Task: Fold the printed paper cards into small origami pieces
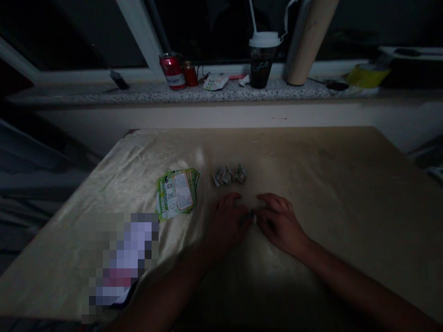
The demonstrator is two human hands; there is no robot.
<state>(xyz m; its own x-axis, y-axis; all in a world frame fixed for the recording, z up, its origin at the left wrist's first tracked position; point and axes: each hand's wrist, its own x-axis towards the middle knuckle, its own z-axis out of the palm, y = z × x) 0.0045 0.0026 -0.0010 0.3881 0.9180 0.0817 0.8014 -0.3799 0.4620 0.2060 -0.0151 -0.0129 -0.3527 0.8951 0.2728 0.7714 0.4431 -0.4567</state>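
My left hand (232,218) and my right hand (281,222) meet low over the middle of the table, fingers bent and fingertips close together. A small pale and dark piece (255,217) shows between the thumbs and fingers, too dim to name; both hands are closed on it. Just beyond the fingers stand three small folded paper shapes (241,174) in a short row, pointed at the top. To the left of my left hand lies a loose stack of green-and-white printed paper sheets (176,193), slightly fanned.
A lit phone (126,263), blurred out, lies on the cloth-covered table (332,184) at front left. On the stone windowsill (145,95) stand a red can (172,71), an orange jar (190,74), a lidded drink cup (261,62), a cardboard tube (311,41) and yellow tape (368,76).
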